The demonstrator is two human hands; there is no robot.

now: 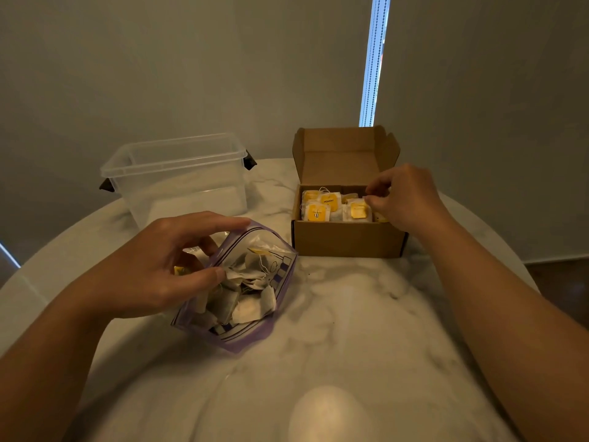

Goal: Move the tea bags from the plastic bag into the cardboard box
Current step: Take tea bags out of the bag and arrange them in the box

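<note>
We sit at a round marble table [334, 314], white with grey veins, and a warm patch of light reflects off its near edge. Plain pale walls [159, 59] close the room behind it, split at the far right by a narrow bright window strip [376, 59] with a bead chain hanging down it. A dark floor [561, 282] shows past the table's right rim.

The plastic bag [255, 333], purple along its edges, lies near and left of centre with its mouth toward the far side, and loose tea bags [248, 311] are heaped inside. Our left hand [149, 266] grips the bag's mouth, thumb on the near edge and fingers curved over the far one.

The cardboard box [344, 239] stands on the far right with its lid upright. Rows of packed bags with yellow tags [328, 202] fill it. Our right hand [404, 196] hovers over the box's right end with curled fingertips touching the bags, but we cannot tell whether they pinch one.

A clear plastic tub [178, 173] with dark latches stands on the far left.
</note>
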